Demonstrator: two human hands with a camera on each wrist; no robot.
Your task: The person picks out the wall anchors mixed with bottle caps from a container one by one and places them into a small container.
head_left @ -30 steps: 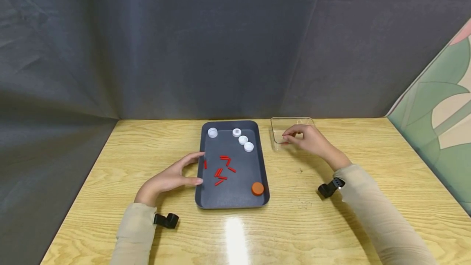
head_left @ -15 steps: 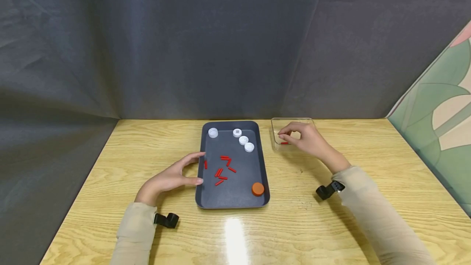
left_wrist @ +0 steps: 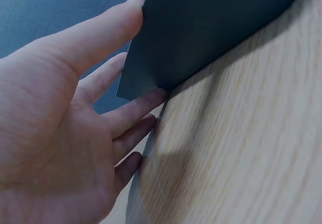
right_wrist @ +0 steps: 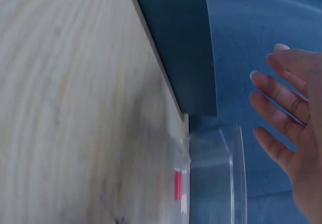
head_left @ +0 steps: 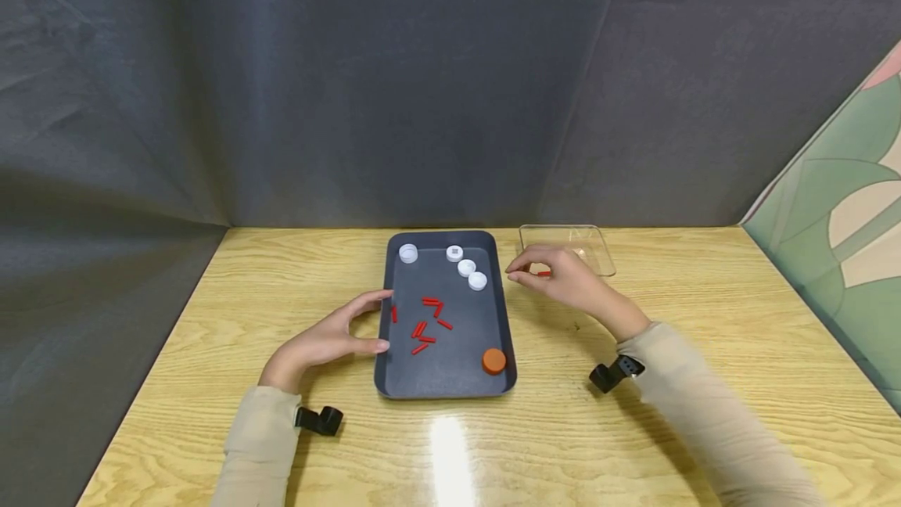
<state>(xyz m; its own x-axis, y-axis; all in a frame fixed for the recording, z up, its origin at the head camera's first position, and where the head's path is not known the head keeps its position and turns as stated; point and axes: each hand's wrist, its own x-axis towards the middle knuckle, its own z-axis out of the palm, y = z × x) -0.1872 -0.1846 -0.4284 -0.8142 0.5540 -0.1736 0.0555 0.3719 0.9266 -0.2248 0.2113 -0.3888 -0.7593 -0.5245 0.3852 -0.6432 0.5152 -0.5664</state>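
Note:
The dark grey tray [head_left: 457, 383] lies on the table with several short red sticks [head_left: 427, 339] scattered across its floor. My left hand [head_left: 320, 343] is at the tray's left side, thumb and fingers spread and touching the wall, as the left wrist view also shows. My right hand [head_left: 566, 280] hovers between the tray's right rim and a clear plastic box [head_left: 604, 255]. Its fingers are loosely bent, and nothing shows between them. In the right wrist view a single red stick [right_wrist: 177, 185] lies in the box, partly covered by my hand in the head view.
Along the tray's far end sit several white round caps, one at the left corner [head_left: 408, 253] and others toward the right [head_left: 477, 281]. An orange cap [head_left: 494, 361] lies at the near right corner. A dark curtain [head_left: 422, 100] hangs behind the wooden table [head_left: 338, 468].
My right hand has come out from over the clear box and moved left toward the tray's rim. The red stick in the box shows more. My left hand has stayed put.

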